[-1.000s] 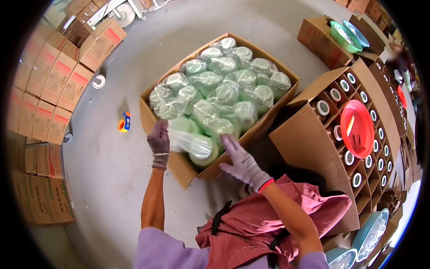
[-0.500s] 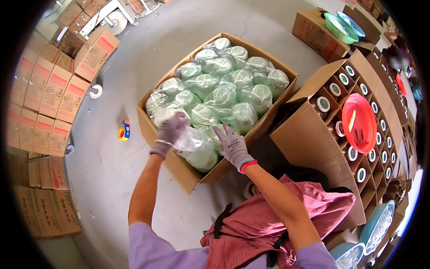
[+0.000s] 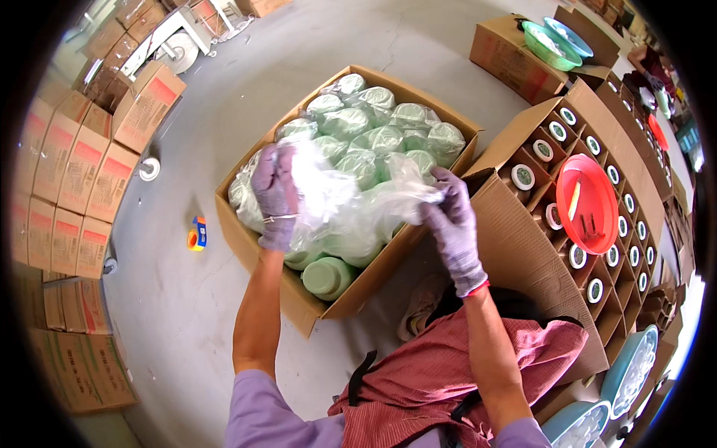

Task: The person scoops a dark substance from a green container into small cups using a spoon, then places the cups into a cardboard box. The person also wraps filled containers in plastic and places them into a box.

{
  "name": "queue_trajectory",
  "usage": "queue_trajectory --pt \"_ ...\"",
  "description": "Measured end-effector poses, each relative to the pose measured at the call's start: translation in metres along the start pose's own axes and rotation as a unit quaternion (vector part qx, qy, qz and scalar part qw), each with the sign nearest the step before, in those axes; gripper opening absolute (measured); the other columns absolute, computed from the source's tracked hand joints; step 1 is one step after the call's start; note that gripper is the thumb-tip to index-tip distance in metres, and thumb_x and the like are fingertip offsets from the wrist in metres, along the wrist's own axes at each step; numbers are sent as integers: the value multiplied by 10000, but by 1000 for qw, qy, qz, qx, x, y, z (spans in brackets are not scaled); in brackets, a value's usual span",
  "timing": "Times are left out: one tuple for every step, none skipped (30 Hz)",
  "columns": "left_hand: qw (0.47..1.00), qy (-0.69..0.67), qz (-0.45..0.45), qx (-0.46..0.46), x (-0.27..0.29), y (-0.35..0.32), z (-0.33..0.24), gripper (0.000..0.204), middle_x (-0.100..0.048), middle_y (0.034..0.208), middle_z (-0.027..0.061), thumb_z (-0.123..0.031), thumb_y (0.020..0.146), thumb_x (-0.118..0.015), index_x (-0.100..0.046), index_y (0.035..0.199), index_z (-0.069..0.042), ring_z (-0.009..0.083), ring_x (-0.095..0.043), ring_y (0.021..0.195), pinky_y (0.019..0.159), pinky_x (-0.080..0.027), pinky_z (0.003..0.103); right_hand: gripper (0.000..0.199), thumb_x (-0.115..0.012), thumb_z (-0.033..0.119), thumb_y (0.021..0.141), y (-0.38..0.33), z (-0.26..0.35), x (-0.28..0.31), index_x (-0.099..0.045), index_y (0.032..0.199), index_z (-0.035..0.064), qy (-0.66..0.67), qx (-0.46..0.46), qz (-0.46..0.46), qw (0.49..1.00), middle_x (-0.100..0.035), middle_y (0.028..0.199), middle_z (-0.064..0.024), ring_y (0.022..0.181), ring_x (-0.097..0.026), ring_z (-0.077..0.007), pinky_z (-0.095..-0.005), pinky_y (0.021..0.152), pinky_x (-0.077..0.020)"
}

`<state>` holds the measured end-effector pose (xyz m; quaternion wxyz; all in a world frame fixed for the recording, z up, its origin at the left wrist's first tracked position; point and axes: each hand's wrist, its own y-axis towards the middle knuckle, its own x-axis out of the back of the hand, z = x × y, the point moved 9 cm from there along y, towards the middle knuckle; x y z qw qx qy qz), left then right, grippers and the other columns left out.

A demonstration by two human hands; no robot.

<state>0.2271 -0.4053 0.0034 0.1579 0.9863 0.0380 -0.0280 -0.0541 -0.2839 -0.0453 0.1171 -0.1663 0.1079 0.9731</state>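
Over the open carton in front of me, both gloved hands stretch out a clear plastic bag, partly smeared by motion. My left hand grips its bunched left end. Fingers and thumb of my right hand pinch its other end at the carton's right side. Pale green jars wrapped in clear plastic stand in rows inside the carton. At the near corner, one pale green jar shows bare, with no plastic over it. The bag hides several jars behind it.
Right of me, a divided carton holds white-lidded jars, with a red basin on top. A tape roll lies on the floor. Stacked cartons line the left. Blue tubs stand lower right; another person is far right.
My right hand has lifted off the jars and moved right, now pinching the bag. My left hand has risen slightly, and the bag is stretched between them. The near-corner jar is now uncovered.
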Motion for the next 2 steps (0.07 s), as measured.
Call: queue_trajectory --pt "997 32 5 70 -17 -25 -20 66 -531 733 -26 -28 913 -596 -622 860 -58 55 -466 629 545 -413 243 660 -651 -39 818 -7 7 -30 -340 1387 87 -2 -13 61 998 -485 1250 -75 1006 -536 -129 -267 812 -499" --pt "997 37 -8 62 -7 -25 -30 66 -531 733 -26 -28 913 -596 -622 860 -58 55 -466 629 545 -413 243 912 -697 -36 774 -16 15 -60 -202 1526 108 -5 -26 123 992 -492 1254 -88 1028 -536 -137 -273 808 -502"
